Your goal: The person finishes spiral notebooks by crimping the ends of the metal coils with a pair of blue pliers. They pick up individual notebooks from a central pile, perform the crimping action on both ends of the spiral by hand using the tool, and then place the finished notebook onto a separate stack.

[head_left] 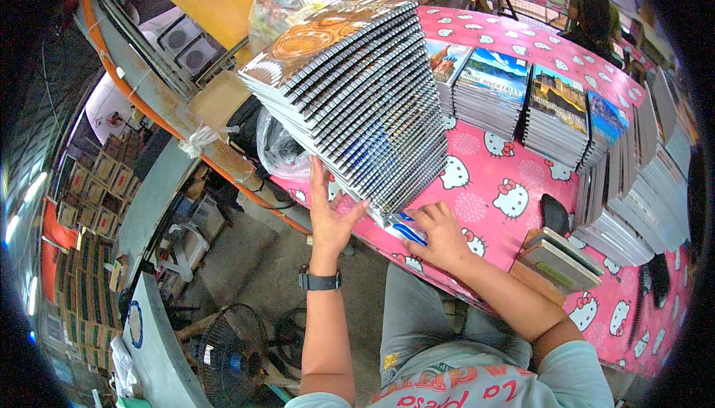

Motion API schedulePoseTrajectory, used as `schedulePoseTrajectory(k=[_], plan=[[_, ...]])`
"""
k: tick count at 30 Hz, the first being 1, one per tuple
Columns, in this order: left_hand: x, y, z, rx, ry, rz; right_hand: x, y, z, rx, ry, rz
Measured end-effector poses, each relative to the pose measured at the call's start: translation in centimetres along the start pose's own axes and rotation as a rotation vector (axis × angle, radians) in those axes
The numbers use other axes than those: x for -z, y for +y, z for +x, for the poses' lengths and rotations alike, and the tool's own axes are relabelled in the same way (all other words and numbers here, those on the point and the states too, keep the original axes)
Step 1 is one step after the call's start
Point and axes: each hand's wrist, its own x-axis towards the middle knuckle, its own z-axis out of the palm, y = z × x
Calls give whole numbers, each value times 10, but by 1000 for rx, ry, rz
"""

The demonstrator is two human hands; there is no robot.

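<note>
A tall stack of spiral-bound books (372, 110) leans on the table in front of me, its coil edges toward me and a brown picture on the top cover. My left hand (333, 214) is open at the lower left corner of the stack, fingers stretched up against it and thumb spread toward the coils. At the stack's lower right end, my right hand (441, 235) is closed around blue-handled pliers (410, 234). The pliers' tips are too small to make out by the lowest coils.
Shorter stacks of coil-bound books (491, 88) stand behind, with loose page stacks (640, 199) at the right. A wooden block (555, 263) sits near the edge of the pink patterned tablecloth (477, 155). Left are an orange pipe (149, 114), a plastic bag (287, 2) and a floor fan (232, 356).
</note>
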Motion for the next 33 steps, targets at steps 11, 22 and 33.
schedulePoseTrajectory(k=[11,22,33], plan=[[-1,1,0,-8,-1,3,-4,4,-3,116,70,-110],[1,0,1,9,-11,16,-3,14,8,-681,-435,1077],[0,2,1,-31,-17,-13,2,-3,-8,-39,-56,-11]])
